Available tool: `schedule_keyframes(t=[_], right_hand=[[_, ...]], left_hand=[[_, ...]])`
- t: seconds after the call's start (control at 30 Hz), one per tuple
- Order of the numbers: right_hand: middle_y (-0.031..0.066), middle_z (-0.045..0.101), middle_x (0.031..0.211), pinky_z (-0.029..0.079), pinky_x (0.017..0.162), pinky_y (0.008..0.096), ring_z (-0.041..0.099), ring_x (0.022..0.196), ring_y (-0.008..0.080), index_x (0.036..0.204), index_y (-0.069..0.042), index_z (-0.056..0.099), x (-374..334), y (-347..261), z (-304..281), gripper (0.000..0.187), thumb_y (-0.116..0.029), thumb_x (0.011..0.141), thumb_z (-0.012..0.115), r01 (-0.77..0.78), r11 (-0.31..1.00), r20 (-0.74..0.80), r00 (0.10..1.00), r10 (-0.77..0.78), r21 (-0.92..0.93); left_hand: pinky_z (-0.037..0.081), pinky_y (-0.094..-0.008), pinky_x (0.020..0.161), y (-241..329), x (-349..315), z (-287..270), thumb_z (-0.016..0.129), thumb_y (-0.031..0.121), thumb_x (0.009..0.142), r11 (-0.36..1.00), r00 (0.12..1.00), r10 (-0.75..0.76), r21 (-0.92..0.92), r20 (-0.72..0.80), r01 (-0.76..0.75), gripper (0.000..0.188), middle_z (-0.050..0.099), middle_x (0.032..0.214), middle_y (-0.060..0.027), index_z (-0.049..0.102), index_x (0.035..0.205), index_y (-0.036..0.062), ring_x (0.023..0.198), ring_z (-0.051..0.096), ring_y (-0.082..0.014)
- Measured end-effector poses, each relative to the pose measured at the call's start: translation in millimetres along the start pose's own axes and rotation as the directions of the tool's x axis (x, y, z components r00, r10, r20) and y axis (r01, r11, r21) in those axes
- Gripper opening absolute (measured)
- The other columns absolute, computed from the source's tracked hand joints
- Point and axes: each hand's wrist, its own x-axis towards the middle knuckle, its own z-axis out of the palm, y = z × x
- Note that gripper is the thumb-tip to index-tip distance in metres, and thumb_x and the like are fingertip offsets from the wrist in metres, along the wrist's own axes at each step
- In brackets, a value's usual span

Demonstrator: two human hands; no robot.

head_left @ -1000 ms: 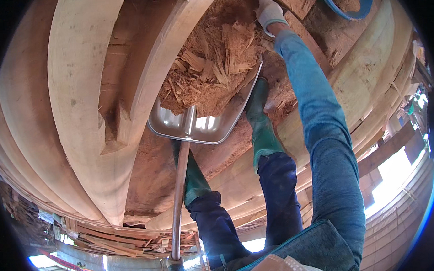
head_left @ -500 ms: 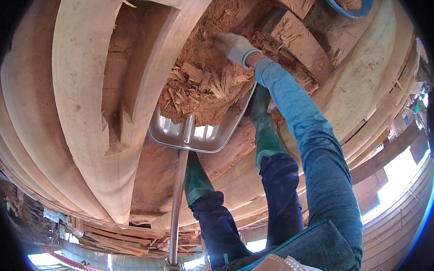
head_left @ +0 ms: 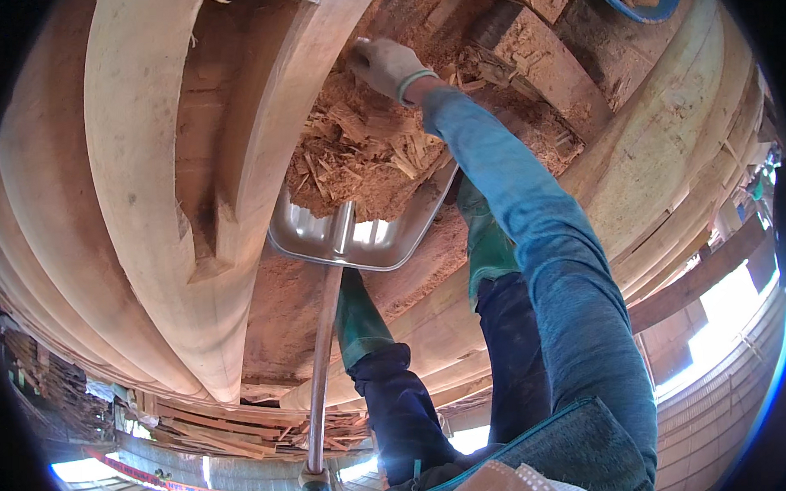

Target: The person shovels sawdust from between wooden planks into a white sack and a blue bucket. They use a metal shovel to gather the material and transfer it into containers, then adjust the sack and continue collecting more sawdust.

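Observation:
A metal shovel (head_left: pixel 393 261) has its wide blade heaped with reddish sawdust and wood chips (head_left: pixel 364 151). Its long handle runs down to the lower edge, where my left hand (head_left: pixel 314 478) is closed round it; only a small part of that hand shows. My gloved right hand (head_left: pixel 391 68) reaches over the far side of the heap, against the loose debris beside a curved timber. Its fingers look curled in, and whatever they hold is hidden from view.
Large curved wooden ribs (head_left: pixel 261 189) rise on the left. Notched wooden blocks (head_left: pixel 547 67) stand right of the heap. At the upper right is a blue-rimmed container (head_left: pixel 640 13). My green boots (head_left: pixel 361 320) stand on the sloping planks behind the shovel.
My right hand has moved left and slightly up across the debris, its fingers now more curled. Chips on the heap have shifted, while the shovel stays nearly in place.

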Motion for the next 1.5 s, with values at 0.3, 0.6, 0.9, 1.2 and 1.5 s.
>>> schedule_keyframes(t=[0.3,0.6,0.9,1.2,1.5], right_hand=[[0.0264,0.068,0.099,0.055,0.082,0.0426,0.067,0.096,0.0374,0.099,0.006,0.066,33,84,-15,0.057,-0.048,0.078,0.07,-0.552,0.792,-0.359,0.707,0.61,0.26],[0.0236,0.064,0.102,0.049,0.088,0.0441,0.061,0.102,0.0401,0.105,0.001,0.062,-47,50,-15,0.033,-0.027,0.087,0.065,-0.177,0.895,-0.46,0.807,0.37,0.409],[0.0236,0.056,0.117,0.052,0.084,0.0454,0.059,0.1,0.0394,0.116,0.001,0.055,-163,206,35,0.048,-0.022,0.077,0.072,-0.626,0.769,-0.586,0.674,0.449,-0.13],[0.026,0.059,0.119,0.046,0.097,0.0442,0.054,0.116,0.0387,0.119,0.0,0.059,-109,165,54,0.05,-0.029,0.079,0.065,-0.526,0.848,-0.398,0.766,0.505,0.065],[0.0232,0.057,0.121,0.05,0.092,0.0462,0.056,0.113,0.0398,0.141,-0.015,0.041,-62,113,22,0.056,-0.018,0.087,0.058,-0.114,0.993,-0.174,0.979,0.109,-0.022]], left_hand=[[0.055,-0.0381,0.076,16,15,-9,0.076,0.022,0.061,0.995,1.0,-0.007,-0.095,-0.006,0.006,0.047,0.071,0.089,-0.0136,0.067,0.105,0.0095,0.084,0.07,-0.028],[0.055,-0.0384,0.078,6,9,2,0.076,0.023,0.061,0.998,0.998,-0.048,0.04,0.031,0.046,0.052,0.071,0.092,-0.0139,0.066,0.109,0.0076,0.087,0.07,-0.0288],[0.055,-0.0361,0.074,31,20,-21,0.075,0.016,0.064,0.988,0.999,-0.036,-0.146,0.038,0.041,0.045,0.072,0.09,-0.0116,0.067,0.107,0.0072,0.082,0.07,-0.0232],[0.054,-0.0342,0.071,-6,39,10,0.079,0.015,0.062,0.994,1.0,-0.015,-0.106,-0.022,0.013,0.044,0.071,0.085,-0.0076,0.068,0.103,0.0068,0.076,0.067,-0.017],[0.054,-0.034,0.072,-24,62,14,0.077,0.015,0.063,0.989,0.999,0.04,-0.147,0.029,-0.035,0.045,0.071,0.086,-0.0078,0.067,0.106,0.0067,0.076,0.067,-0.0171]])
